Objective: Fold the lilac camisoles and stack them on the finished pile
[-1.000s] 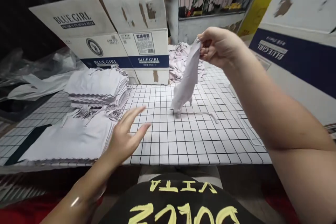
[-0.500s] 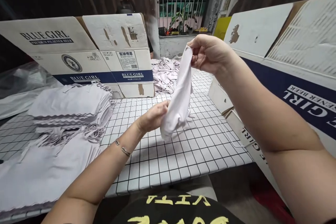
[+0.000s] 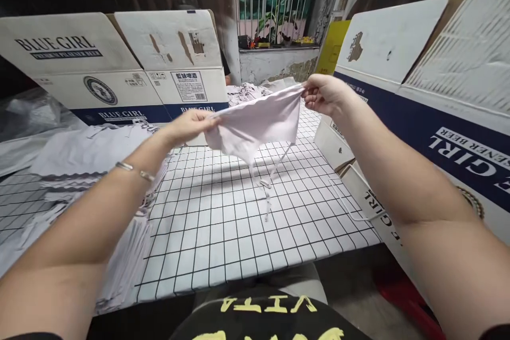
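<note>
A pale lilac fabric garment (image 3: 261,119) with thin dangling straps is stretched out in the air above the table. My left hand (image 3: 195,123) pinches its left end, and my right hand (image 3: 321,94) pinches the upper right corner. The straps (image 3: 268,186) hang down over the grid-patterned tablecloth (image 3: 239,234). Its exact kind of garment I cannot make out. Left of my left forearm lies a stack of similar pale pieces (image 3: 87,149), partly covered by the arm. Behind the held cloth, a loose heap of the same fabric (image 3: 247,93) shows at the table's far end.
Opened white and blue beer cartons stand at the back left (image 3: 135,58) and along the right side (image 3: 430,85). A white wire frame (image 3: 353,204) juts from the right carton over the table edge. Clear plastic (image 3: 35,114) lies at far left.
The garment has gone from hanging bunched and near upright to spread sideways. My left hand moved left and up with its end; my right hand came down slightly. The view shifted a little.
</note>
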Tool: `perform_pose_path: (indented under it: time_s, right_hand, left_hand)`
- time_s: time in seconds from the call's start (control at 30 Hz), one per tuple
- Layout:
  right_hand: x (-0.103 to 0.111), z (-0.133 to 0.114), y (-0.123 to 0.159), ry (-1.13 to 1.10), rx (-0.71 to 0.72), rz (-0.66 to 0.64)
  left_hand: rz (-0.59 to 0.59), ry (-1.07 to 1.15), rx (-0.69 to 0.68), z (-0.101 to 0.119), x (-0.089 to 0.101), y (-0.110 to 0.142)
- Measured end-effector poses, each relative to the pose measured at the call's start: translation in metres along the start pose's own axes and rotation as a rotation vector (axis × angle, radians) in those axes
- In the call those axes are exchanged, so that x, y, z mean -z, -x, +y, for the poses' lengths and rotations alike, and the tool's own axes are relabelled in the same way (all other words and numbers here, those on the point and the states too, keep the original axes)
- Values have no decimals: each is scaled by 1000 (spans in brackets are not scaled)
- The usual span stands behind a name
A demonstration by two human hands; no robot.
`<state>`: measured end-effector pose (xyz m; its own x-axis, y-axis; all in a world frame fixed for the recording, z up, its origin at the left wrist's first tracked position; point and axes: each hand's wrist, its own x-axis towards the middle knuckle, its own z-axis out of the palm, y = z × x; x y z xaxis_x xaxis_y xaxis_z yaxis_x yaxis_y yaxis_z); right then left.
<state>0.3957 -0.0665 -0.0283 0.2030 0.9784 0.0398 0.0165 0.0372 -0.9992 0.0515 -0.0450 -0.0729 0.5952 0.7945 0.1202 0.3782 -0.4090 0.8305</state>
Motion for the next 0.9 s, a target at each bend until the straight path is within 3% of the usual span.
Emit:
perform_pose_path:
  time_s: [0.1,0.2,0.27,0.37,0.43,0.53,0.6,0.7,0.9]
  right_hand:
    - [0,11,-13,-39,-29,67]
    - [2,32,10,74,8,88]
    - [7,65,46,279,35,95]
    - [16,139,121,670,54,61]
    - [18,186,170,879,27,-24]
    - [11,226,218,1034,106,-137]
    - [2,231,228,1114,212,-208]
    - [-1,223,224,1207,287,-296]
    - [46,211,228,1208,98,-333]
  left_hand:
    - [151,-95,-117,23,37,-12]
    - [116,-346,-287,33,36,4]
    - [-35,-546,-323,18,9,33]
    - [-187,-608,-251,-32,-61,95]
    - [-298,-619,-292,-65,-107,136]
    - [-315,-709,-427,-92,-148,175]
    - [-272,-767,-483,-95,-154,184]
    - [-257,-846,-528,-93,-147,188]
    - [-218,-944,-516,-94,-142,222]
